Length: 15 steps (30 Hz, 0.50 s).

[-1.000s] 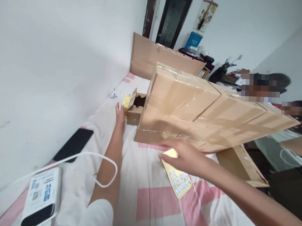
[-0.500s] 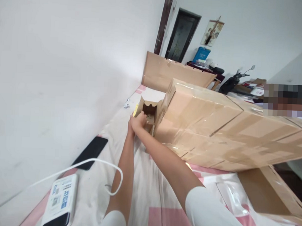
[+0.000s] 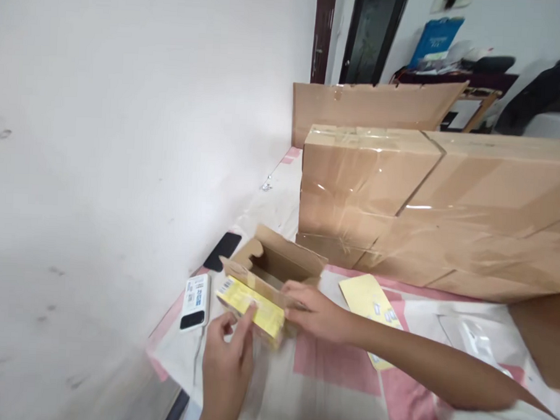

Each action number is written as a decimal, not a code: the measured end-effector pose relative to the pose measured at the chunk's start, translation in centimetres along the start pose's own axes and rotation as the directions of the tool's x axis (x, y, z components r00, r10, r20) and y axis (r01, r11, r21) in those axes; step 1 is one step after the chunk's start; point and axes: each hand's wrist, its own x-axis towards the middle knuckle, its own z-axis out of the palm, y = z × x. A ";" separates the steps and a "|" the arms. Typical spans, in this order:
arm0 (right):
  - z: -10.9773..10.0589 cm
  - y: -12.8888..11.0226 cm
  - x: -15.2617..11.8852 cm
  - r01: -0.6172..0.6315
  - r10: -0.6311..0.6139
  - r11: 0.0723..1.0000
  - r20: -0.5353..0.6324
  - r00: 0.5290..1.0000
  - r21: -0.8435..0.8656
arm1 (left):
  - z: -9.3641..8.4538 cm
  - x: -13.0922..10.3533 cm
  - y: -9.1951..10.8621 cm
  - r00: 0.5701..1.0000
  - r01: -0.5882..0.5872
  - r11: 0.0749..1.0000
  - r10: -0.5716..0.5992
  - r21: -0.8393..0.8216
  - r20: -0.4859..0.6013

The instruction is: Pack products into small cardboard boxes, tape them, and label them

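Observation:
A small cardboard box [image 3: 285,250] with raised flaps stands on the bedsheet in front of me, its top open. A yellow printed label [image 3: 252,305] lies along its near side. My left hand [image 3: 230,350] is at the near side of the box, a digit resting on the label and the other fingers partly curled, holding nothing. My right hand [image 3: 315,310] grips the right end of the box, its fingers at the wall by the label's end. A yellow sheet with several pale stickers [image 3: 364,297] lies to the right, partly behind my right forearm.
Large taped cartons [image 3: 369,189] form a wall behind the box. A black phone [image 3: 222,251] and a white printed device [image 3: 195,299] lie at left, near the white wall [image 3: 124,166]. Clear plastic [image 3: 478,342] lies at right, by an open carton [image 3: 543,339].
My hands and the small box have come nearer to me, away from the end of the cartons. My hands have moved apart. The view has turned, bringing the yellow sheet into sight.

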 end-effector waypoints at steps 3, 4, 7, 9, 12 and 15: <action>0.8 -1.2 -7.2 -0.127 0.126 0.992 0.127 0.984 0.003 | -1.6 -4.5 2.6 0.974 -0.164 0.963 0.124 0.212 0.190; 0.9 -1.5 -9.1 -0.156 0.156 0.988 0.145 0.977 -0.017 | -1.9 -5.5 3.3 0.956 -0.210 0.954 0.154 0.215 0.250; 0.8 -1.5 -12.9 -0.079 0.121 0.973 0.186 0.975 -0.215 | -1.6 -7.5 4.8 0.891 -0.334 0.931 0.260 0.148 0.372; 0.4 -0.7 -14.0 0.057 0.045 0.893 0.215 0.976 -0.447 | -1.2 -8.2 5.4 0.855 -0.388 0.916 0.315 0.104 0.411; -0.1 0.6 -14.3 0.199 -0.059 0.669 0.216 0.975 -0.716 | -1.7 -8.1 5.9 0.803 -0.420 0.907 0.356 0.030 0.479; -0.6 1.2 -14.0 0.302 -0.185 0.464 0.242 0.952 -0.833 | -5.2 -6.3 5.4 0.741 -0.415 0.896 0.433 -0.157 0.514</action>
